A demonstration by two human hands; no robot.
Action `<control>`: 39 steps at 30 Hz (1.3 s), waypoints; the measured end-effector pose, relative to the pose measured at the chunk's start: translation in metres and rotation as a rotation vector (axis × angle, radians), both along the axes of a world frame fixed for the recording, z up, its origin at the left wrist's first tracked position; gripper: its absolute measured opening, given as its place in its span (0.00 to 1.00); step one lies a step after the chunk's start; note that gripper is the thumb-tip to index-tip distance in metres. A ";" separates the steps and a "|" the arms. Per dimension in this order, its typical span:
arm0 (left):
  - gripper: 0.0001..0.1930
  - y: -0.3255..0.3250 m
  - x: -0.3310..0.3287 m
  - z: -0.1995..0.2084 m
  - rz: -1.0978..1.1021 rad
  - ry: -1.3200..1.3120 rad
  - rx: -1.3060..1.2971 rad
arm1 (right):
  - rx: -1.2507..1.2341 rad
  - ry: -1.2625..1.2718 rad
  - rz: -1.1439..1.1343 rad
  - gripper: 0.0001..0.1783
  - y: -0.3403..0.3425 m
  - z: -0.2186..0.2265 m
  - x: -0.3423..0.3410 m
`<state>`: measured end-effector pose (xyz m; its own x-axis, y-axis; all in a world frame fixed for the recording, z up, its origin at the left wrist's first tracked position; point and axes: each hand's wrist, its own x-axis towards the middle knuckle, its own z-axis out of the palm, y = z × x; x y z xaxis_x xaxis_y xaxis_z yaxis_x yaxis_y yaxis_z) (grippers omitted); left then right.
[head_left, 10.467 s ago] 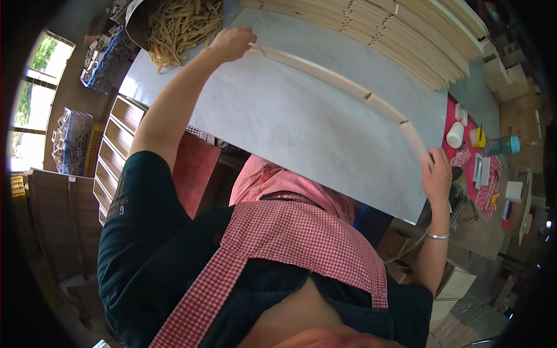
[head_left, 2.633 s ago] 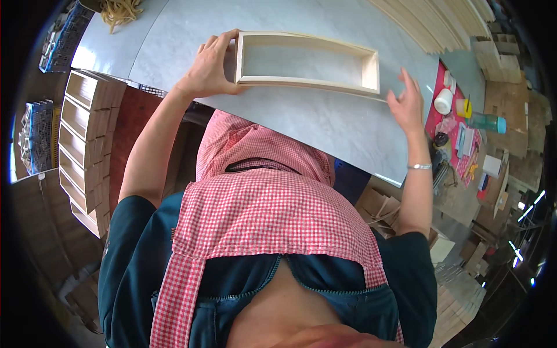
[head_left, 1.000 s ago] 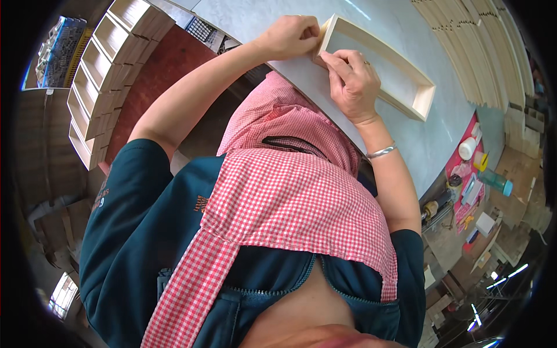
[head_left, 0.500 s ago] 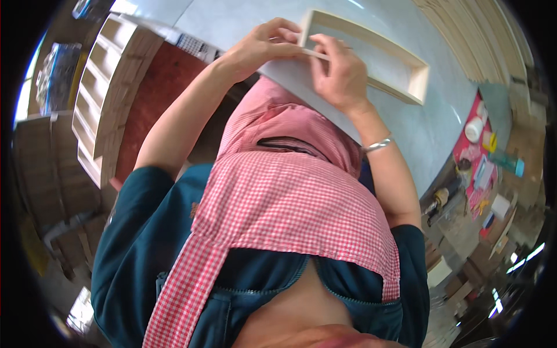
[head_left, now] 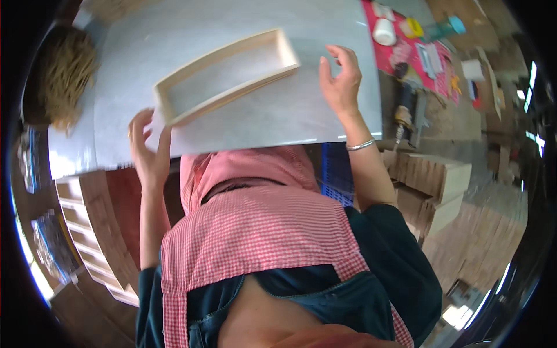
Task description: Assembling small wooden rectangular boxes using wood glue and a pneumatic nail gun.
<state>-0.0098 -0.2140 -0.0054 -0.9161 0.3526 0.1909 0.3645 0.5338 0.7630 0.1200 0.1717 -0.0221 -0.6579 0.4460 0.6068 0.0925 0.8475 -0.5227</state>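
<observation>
A shallow, open rectangular frame of pale wood point(head_left: 235, 95) lies at a slant on the grey-white tabletop point(head_left: 261, 124). Its left end is nearer to me than its right end. Beside the near left corner is my left hand point(head_left: 149, 144), fingers apart and thumb close to the wood; whether the thumb touches it I cannot tell. My right hand point(head_left: 341, 82) hovers off the right end of the frame, thumb and fingers spread, holding nothing. A silver bangle circles the right wrist.
Stacked wooden boxes point(head_left: 96, 217) stand below the table at left, more wooden boxes point(head_left: 432, 177) at right. A blue plastic crate point(head_left: 335, 168) is under the table. At right lie a power drill point(head_left: 404, 110) and a white bottle point(head_left: 384, 32). Tan strands point(head_left: 68, 69) fill a dark container far left.
Both hands have come off the frame's near side and moved apart, left hand to its left end, right hand beyond its right. The view has swung, so the frame slants the other way.
</observation>
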 end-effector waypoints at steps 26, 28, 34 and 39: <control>0.12 0.009 0.001 0.026 0.251 0.159 -0.104 | 0.373 -0.280 0.192 0.25 -0.024 -0.033 0.024; 0.12 0.007 -0.003 0.030 0.275 0.175 -0.013 | 0.215 -0.329 0.429 0.22 -0.099 -0.022 -0.006; 0.13 0.005 -0.021 0.055 0.344 0.232 0.150 | 0.264 -0.124 0.796 0.17 -0.232 -0.025 -0.077; 0.13 -0.049 -0.031 0.061 0.492 0.302 0.110 | 0.129 -0.115 0.581 0.12 -0.155 -0.031 -0.069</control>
